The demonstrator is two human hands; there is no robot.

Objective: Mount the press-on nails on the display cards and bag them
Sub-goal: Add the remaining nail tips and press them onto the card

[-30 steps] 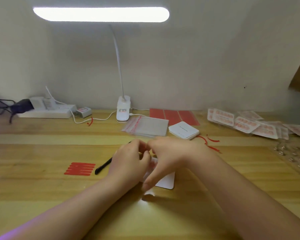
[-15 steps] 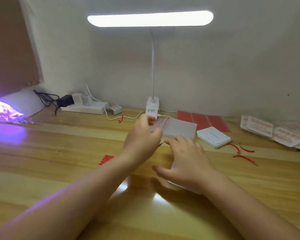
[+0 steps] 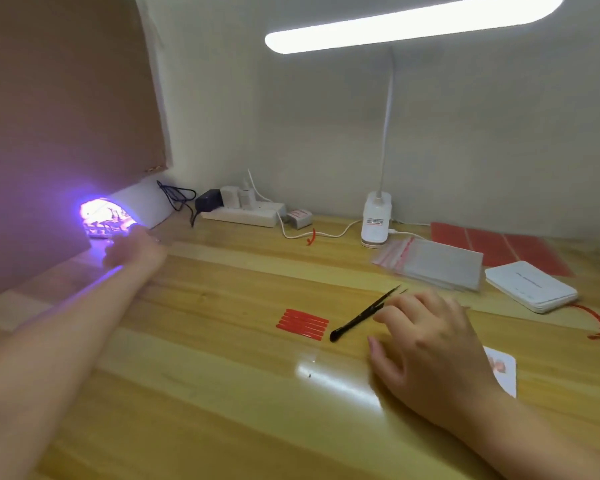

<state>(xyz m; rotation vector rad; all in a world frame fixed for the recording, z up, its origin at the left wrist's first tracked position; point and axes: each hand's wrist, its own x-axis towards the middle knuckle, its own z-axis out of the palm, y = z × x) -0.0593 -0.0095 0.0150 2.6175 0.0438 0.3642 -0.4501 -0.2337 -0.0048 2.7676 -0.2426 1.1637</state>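
Where a second ago both hands were bunched together over the white display card, working at something small between the fingertips, they have now parted: the left hand (image 3: pixel 132 249) has gone far out to the left edge of the table (image 3: pixel 194 393), right at the mouth of the glowing purple curing lamp (image 3: pixel 106 216), while the right hand (image 3: pixel 430 344) has stayed behind near the middle. Whether the left hand grasps anything I cannot tell; it is blurred and washed in violet light, and its fingers are not readable. The right hand is released, fingers loosely spread and hovering or resting just over the wood, holding nothing, with the black tweezers (image 3: pixel 364 315) lying on the table just beside its fingertips. The display card (image 3: pixel 503 370) lies flat, mostly hidden under the right wrist, with a pinkish nail showing at its exposed corner. A half second ago the left hand was raised near the stack of zip bags (image 3: pixel 433 263); that it now sits at the lamp suggests a trip to fetch more cured nails, not yet bagging. Red adhesive strips (image 3: pixel 303 323) lie left of the tweezers, and the pile of blank cards (image 3: pixel 530 285) waits to the right, so mounting looks unfinished
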